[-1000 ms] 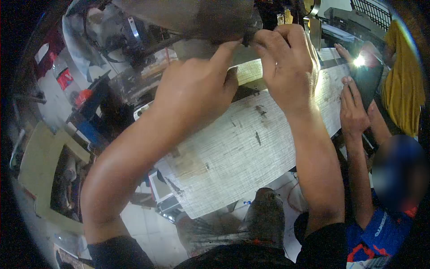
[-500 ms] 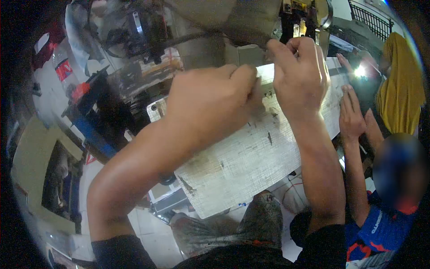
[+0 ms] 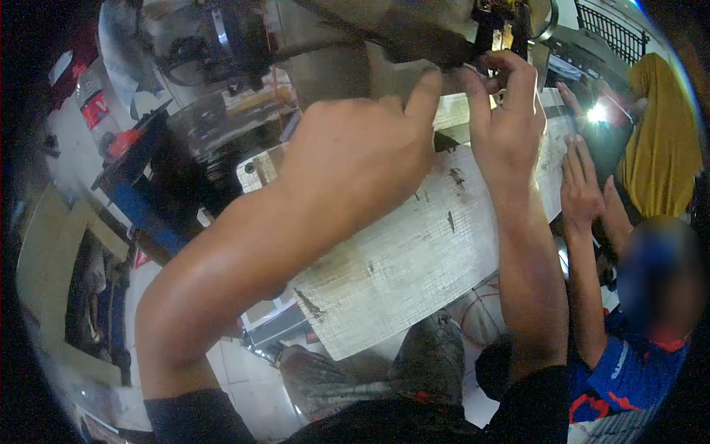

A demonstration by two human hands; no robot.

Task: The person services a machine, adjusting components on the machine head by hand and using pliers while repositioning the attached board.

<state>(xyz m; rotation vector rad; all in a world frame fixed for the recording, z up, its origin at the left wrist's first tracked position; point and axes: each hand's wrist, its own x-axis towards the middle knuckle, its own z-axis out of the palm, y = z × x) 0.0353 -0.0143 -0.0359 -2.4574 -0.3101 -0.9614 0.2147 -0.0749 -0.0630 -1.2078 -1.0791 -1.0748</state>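
Observation:
Above the pale, scuffed board (image 3: pixel 399 274) my left hand (image 3: pixel 362 148) is closed, knuckles up, with its index finger stretched forward. Its other fingers are hidden beneath the hand, and what they hold cannot be made out. A small dark patch shows on the board just beside it. To its right, my right hand (image 3: pixel 506 122) is raised near the board's far edge, thumb and fingers curled toward each other in a pinch. Anything between these fingertips is too small to see. A dark machine part (image 3: pixel 436 41) hangs just beyond both hands, blurred.
At the right, another person's hand (image 3: pixel 582 185) rests at the board's edge, near a bright lamp (image 3: pixel 597 113). Mustard cloth (image 3: pixel 663 140) hangs behind. A blue and black frame (image 3: pixel 151 222) stands left, with a red-labelled bottle (image 3: pixel 96 111) on the floor.
My left index finger has straightened out, and that hand has shifted slightly left. My right hand has moved a little right, with its fingers somewhat more spread.

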